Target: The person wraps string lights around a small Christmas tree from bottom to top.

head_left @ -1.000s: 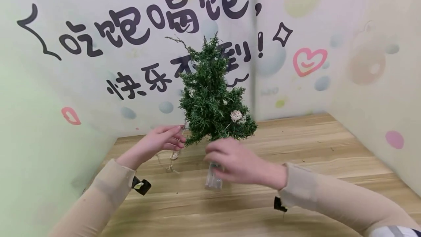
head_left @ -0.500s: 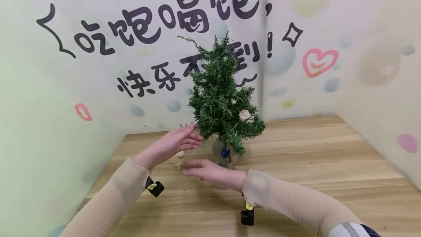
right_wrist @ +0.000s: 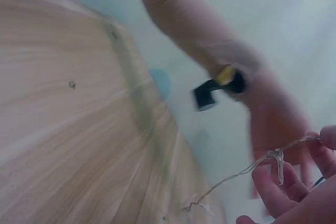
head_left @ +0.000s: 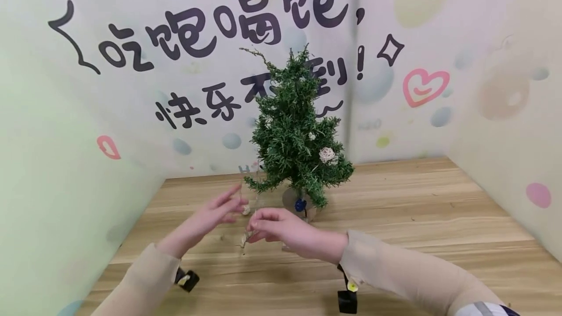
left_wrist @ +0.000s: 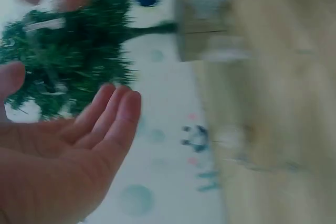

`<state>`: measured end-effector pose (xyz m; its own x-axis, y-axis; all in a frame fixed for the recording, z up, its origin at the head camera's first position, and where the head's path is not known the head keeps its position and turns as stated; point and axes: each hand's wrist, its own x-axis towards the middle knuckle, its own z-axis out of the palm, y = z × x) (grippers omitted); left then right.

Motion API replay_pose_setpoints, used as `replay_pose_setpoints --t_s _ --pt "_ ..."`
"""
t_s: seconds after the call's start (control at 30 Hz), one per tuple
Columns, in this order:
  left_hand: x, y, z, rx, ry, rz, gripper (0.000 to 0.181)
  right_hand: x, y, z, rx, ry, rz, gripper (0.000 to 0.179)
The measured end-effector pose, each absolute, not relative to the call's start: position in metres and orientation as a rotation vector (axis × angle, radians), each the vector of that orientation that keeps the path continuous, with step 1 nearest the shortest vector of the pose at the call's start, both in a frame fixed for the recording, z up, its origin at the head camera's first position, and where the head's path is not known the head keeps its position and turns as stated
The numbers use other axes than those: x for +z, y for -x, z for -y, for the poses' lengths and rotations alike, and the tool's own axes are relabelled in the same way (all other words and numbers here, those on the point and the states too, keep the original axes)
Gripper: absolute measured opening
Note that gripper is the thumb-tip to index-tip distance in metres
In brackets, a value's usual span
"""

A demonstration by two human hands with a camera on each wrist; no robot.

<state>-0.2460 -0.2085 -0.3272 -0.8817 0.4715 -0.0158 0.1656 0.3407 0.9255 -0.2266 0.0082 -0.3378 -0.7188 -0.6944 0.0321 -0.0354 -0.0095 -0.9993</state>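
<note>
A small artificial Christmas tree stands at the back of the table, its base partly hidden behind my right hand. That hand pinches a thin twisted wire string with clear bits on it, in front of the tree. A loose end dangles below the fingers. My left hand is just left of it, fingers extended and apart from the tree; its palm shows bare in the left wrist view. A pale ball hangs by the left fingertips. A pale woven ball sits on the tree's right side, and a dark blue ball hangs low.
The wooden table is bounded by a printed wall close behind the tree and by side walls. Each wrist carries a black camera mount, such as the right one, below the sleeve.
My right hand has moved left from the tree's base and now pinches the wire string. My left hand has drawn back from the lower left branches, toward me.
</note>
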Motion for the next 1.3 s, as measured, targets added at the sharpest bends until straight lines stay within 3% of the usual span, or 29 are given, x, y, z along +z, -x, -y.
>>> replay_pose_setpoints --t_s 0.27,0.5,0.73,0.83,1.0,1.17,1.3 --pt "-0.38 0.218 0.212 1.261 -0.834 -2.28 0.039 -0.31 0.221 -0.034 -1.949 0.651 -1.513 0.022" --pt "-0.407 0.21 0.203 1.26 -0.998 -2.172 0.065 -0.303 0.225 -0.05 -2.017 0.67 -1.413 0.028" --pt "-0.413 0.204 0.198 1.172 -1.137 -2.393 0.042 -0.302 0.224 -0.066 -2.01 0.634 -1.368 0.031" --pt "-0.411 0.207 0.193 0.988 -1.106 -2.675 0.043 -0.301 0.223 -0.071 -2.002 0.645 -1.355 0.033" --pt "-0.413 0.21 0.193 0.374 -1.332 -2.908 0.046 -0.303 0.221 -0.076 -1.961 0.691 -1.364 0.035" --pt "-0.418 0.204 0.205 0.245 -1.411 -2.987 0.013 -0.317 0.216 -0.082 -1.931 0.642 -1.416 0.037" --pt "-0.414 0.195 0.211 0.258 -1.458 -3.015 0.011 -0.334 0.215 -0.084 -1.892 0.585 -1.476 0.04"
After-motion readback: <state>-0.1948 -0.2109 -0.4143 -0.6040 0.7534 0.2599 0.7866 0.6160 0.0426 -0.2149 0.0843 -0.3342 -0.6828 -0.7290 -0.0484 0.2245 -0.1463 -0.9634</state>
